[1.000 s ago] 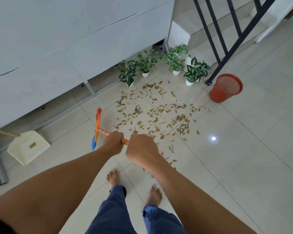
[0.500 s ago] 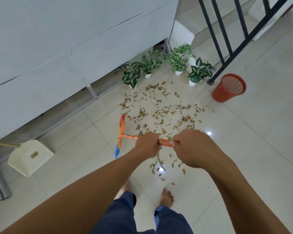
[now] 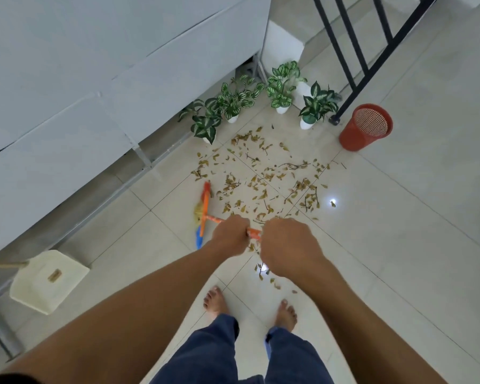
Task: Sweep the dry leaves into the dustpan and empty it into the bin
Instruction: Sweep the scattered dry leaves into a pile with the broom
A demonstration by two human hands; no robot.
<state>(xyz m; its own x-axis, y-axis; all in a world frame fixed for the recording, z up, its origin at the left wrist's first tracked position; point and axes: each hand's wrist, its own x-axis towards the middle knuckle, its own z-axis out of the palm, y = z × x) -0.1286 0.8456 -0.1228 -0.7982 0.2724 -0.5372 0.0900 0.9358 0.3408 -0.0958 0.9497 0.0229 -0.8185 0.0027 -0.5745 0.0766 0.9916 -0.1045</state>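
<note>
Sweeping step: left hand and right hand both clenched on broom handle; leaves scattered. Next: gather them toward dustpan

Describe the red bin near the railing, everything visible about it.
The bin is a round, orange-red basket that looks like plastic, wider at the rim than at the base. A mesh pattern shows on its inner wall, and no leaves are visible inside. It stands upright on the tiled floor, just right of the black railing's foot and beyond the scattered leaves. Nothing touches it except the floor.
</note>
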